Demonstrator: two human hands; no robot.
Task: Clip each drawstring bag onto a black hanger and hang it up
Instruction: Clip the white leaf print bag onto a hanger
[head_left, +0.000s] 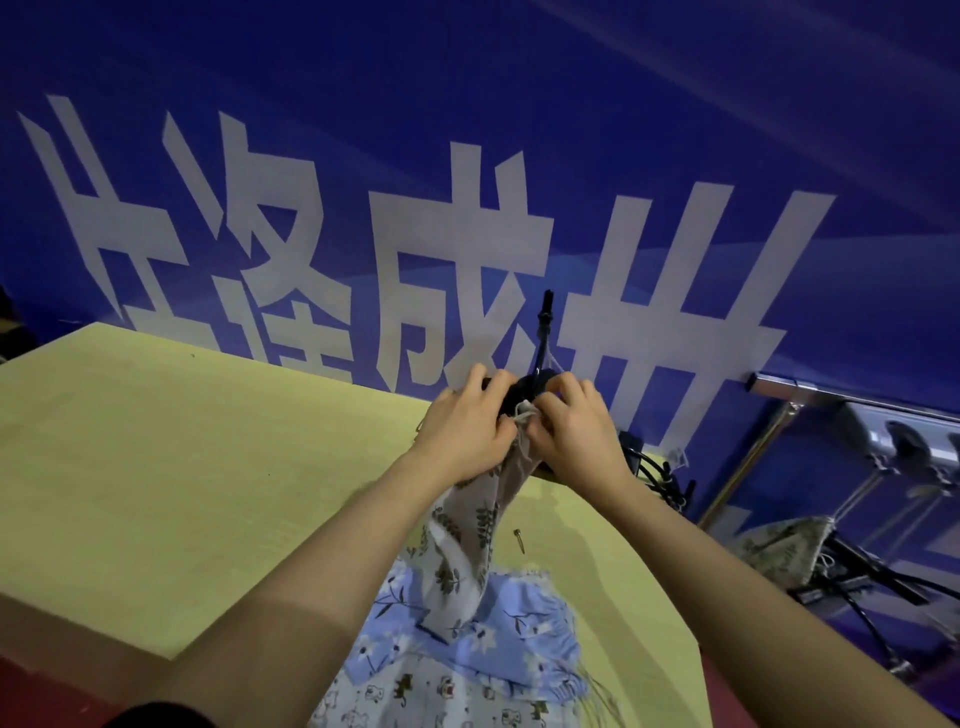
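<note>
A beige drawstring bag (470, 535) with a brown leaf print hangs from between my two hands above the table. My left hand (465, 428) and my right hand (574, 428) both pinch its gathered top edge against a black hanger (532, 387), whose hook rises behind my fingers. The clip itself is hidden by my fingers. A blue floral bag (519, 636) lies on the table under the hanging one. Another pale bag (415, 696) with small animal prints lies at the near edge.
The yellow-green table (156, 467) stretches to the left. A small metal pin (519, 540) lies on it. At the right, a metal rack (852, 431) stands with a leaf-print bag (779, 551) among black hangers. A blue banner with white characters fills the background.
</note>
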